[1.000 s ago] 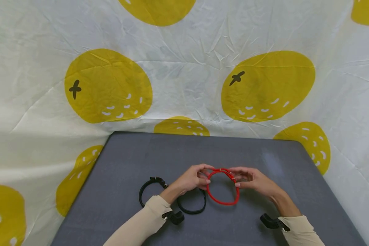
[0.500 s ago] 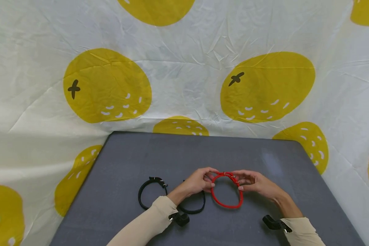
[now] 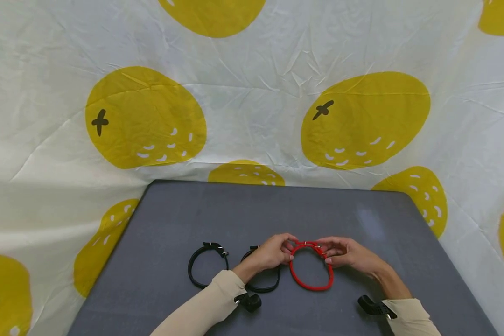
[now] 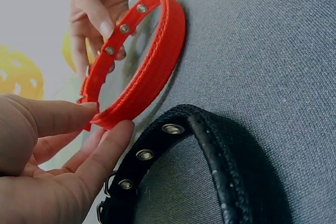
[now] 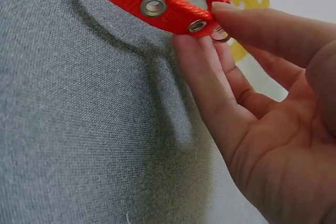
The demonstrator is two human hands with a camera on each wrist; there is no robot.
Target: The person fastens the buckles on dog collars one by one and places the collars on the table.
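Note:
A red pet collar (image 3: 312, 288), buckled into a loop with metal eyelets along its strap, is pinched between both hands. My left hand (image 3: 273, 252) grips its left side between thumb and fingers, and my right hand (image 3: 352, 255) pinches the right side near the buckle. In the left wrist view, the red collar (image 4: 170, 40) stands on its edge very close to the grey table. A black collar (image 3: 263, 289) lies partly hidden under my left wrist. Farther left rests another black collar (image 3: 192, 266), also looped, its lower right part behind the left forearm.
The grey table (image 3: 252, 210) extends behind and to both sides of the hands. A white cloth printed with yellow fruit (image 3: 147, 116) hangs beyond its far edge. Each wrist wears a black camera strap.
Both hands have brought the red collar slightly right and toward the person, lower over the table. More of the middle black collar shows behind the left wrist.

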